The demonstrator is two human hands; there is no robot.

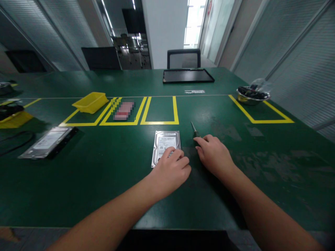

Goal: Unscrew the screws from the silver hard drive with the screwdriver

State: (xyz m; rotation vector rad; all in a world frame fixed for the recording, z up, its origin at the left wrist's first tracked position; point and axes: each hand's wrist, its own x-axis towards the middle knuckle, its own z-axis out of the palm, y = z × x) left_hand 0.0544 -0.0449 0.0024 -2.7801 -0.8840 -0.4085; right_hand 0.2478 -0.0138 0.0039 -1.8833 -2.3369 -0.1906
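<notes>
A silver hard drive (167,138) with a white label lies flat on the green table in front of me. My left hand (175,168) covers its lower right part, with the fingers curled over it; the fingertips are partly hidden. To the right of the drive, my right hand (213,153) is closed around the handle of a screwdriver (194,129). The screwdriver's thin metal shaft points away from me, and its tip is apart from the drive. Most of its handle is hidden by the fingers.
Yellow tape (159,122) marks several areas on the table (117,195). Further left are a yellow tray (90,103), a blurred-out reddish item (124,111) and another hard drive (51,141). A metal bowl of dark parts (252,96) stands right; a black framed panel (188,76) lies behind.
</notes>
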